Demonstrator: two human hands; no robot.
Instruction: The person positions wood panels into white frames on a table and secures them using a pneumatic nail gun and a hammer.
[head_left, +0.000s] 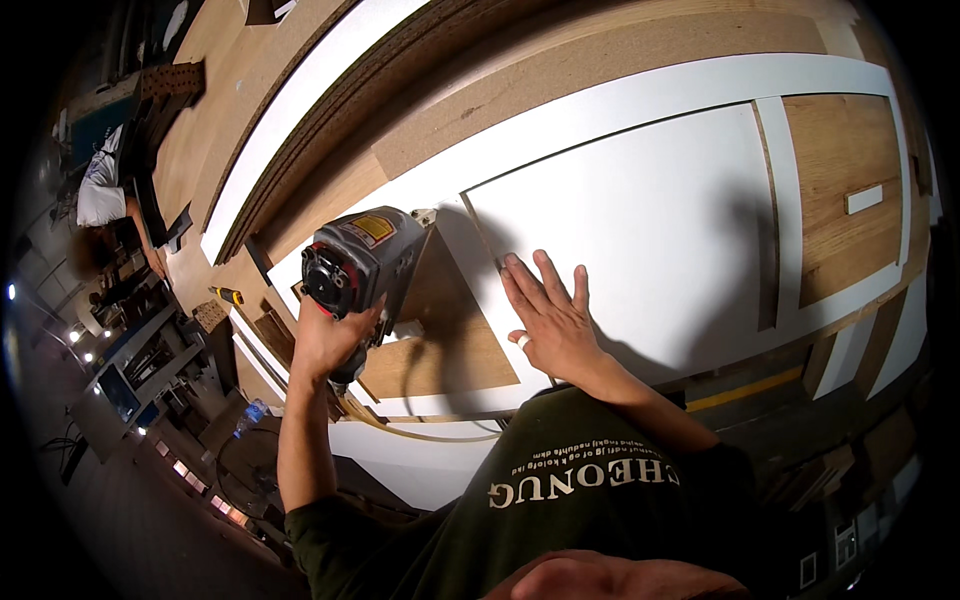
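Note:
My left hand (335, 335) is wrapped round the handle of a grey and black pneumatic nail gun (385, 245). The gun's nose rests at or just over the white frame (410, 185) of a long panel assembly; exact contact is hard to tell. My right hand (555, 320), a ring on one finger, lies flat with fingers spread on the white middle panel (640, 200), its fingertips near the panel's left edge. Wood-grain panels fill both ends: the right one (840, 240) bears a small white block (864, 199), and the left one (440, 365) is partly behind the gun.
Stacked white-faced boards (290, 120) lie beyond the assembly. A yellow and black utility knife (228, 295) is on the bench at left. A pale air hose (420, 433) trails below the gun. Another person (100, 190) is at far left, and a plastic bottle (250, 418) is lower left.

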